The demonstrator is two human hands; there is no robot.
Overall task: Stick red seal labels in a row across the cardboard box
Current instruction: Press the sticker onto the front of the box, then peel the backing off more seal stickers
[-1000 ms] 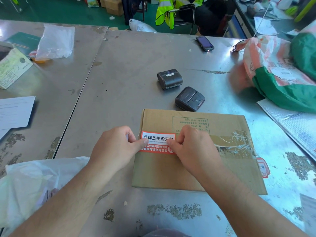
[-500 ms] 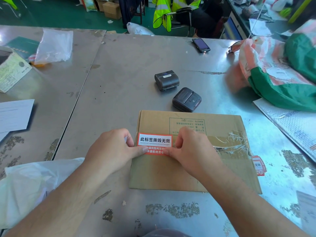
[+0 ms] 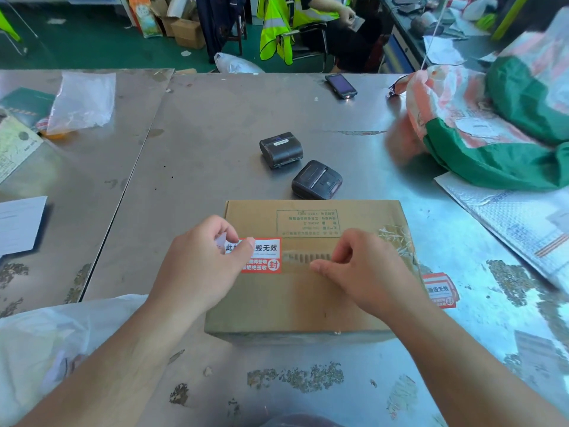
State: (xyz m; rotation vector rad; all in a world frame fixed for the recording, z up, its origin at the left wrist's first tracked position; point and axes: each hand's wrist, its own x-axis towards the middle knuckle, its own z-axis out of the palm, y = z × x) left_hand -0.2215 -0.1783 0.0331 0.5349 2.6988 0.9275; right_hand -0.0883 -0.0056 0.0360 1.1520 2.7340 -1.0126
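- Pressing down one red seal label (image 3: 261, 255) looks to be the step in hand. The label lies flat on top of the cardboard box (image 3: 308, 300), at the left end of the taped seam that runs across it.
- The left hand (image 3: 203, 266) has its thumb laid over the label's left part. Its fingers are curled and seem to pinch a white backing scrap (image 3: 221, 241) just above the label.
- The right hand (image 3: 366, 272) rests on the box top just right of the label, fingers bent under and thumb stretched toward the label. Nothing shows in its grasp.
- A second red label (image 3: 440, 289) sits at the box's right edge, partly down toward the metal table (image 3: 215, 134). Whether it is stuck to the box's side cannot be told.
- Judged from this, the row is barely begun, since the seam between the two labels is bare.
- The next move calls for a fresh label, peeled and set just beside the first, level along the seam, then rubbed flat. No supply of labels is plainly in view.
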